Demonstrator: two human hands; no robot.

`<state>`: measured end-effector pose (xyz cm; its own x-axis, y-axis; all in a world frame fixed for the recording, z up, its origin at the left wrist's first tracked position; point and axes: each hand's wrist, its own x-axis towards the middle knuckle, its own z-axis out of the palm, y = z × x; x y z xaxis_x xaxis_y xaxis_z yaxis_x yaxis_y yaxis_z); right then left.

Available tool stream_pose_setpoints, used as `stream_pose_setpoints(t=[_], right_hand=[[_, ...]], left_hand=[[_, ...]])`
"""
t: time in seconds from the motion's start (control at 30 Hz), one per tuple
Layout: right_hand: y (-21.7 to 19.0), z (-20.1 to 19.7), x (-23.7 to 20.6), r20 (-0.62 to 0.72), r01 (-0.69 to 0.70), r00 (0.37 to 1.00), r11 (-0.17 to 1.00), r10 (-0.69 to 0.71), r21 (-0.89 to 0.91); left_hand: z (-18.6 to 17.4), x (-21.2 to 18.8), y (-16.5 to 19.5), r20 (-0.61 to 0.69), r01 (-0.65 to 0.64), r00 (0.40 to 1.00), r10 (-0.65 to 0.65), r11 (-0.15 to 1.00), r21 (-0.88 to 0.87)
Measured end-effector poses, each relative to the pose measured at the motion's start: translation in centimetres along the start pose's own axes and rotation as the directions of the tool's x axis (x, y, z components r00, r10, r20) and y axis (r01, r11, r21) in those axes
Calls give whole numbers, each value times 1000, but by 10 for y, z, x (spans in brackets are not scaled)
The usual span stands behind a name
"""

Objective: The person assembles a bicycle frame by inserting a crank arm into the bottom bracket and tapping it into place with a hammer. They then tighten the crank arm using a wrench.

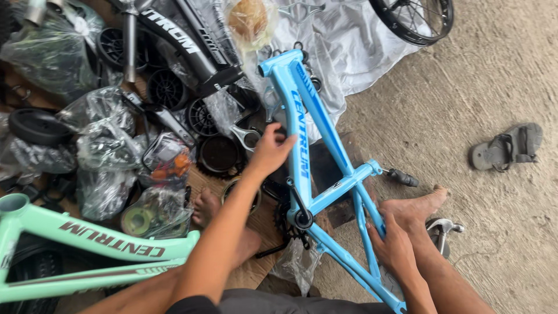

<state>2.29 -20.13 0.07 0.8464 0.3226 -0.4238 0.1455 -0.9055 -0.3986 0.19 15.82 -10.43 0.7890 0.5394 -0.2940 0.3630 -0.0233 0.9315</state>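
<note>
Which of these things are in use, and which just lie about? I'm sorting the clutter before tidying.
In use:
- blue frame, touched by left hand and held low by right hand
- crank on that frame

Lying about:
- green frame
- black frame
- bagged parts
- small wheels
- hammer
- sandal
- spoked wheel

The bike frame (pixel 325 174) lies across the middle of the floor (pixel 494 87), a second frame (pixel 87 244) to its left in front of bagged parts (pixel 104 145), a hammer (pixel 444 227) and sandal (pixel 505 148) to its right, a wheel (pixel 415 20) behind.
</note>
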Motion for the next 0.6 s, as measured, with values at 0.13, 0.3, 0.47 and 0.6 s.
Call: stream_pose_setpoints(t=[0.13, 0.3, 0.47, 0.6], right_hand=[[-15, -18, 27, -87, 58, 994, 989, -70, -133], [-70, -45, 106, -106, 209, 969, 970, -222, -120], [-151, -28, 218, -68, 437, 898, 899, -435, 24], [-214, -3, 275, -60, 503, 857, 857, -511, -114]], left_hand=[[29, 22, 16, -123, 50, 991, -56, 997, -50], [25, 24, 15, -43, 116, 991, -129, 965, -237], [14, 11, 3, 88, 239, 971, -223, 925, -296], [0, -11, -2, 113, 328, 943, -312, 826, -459]])
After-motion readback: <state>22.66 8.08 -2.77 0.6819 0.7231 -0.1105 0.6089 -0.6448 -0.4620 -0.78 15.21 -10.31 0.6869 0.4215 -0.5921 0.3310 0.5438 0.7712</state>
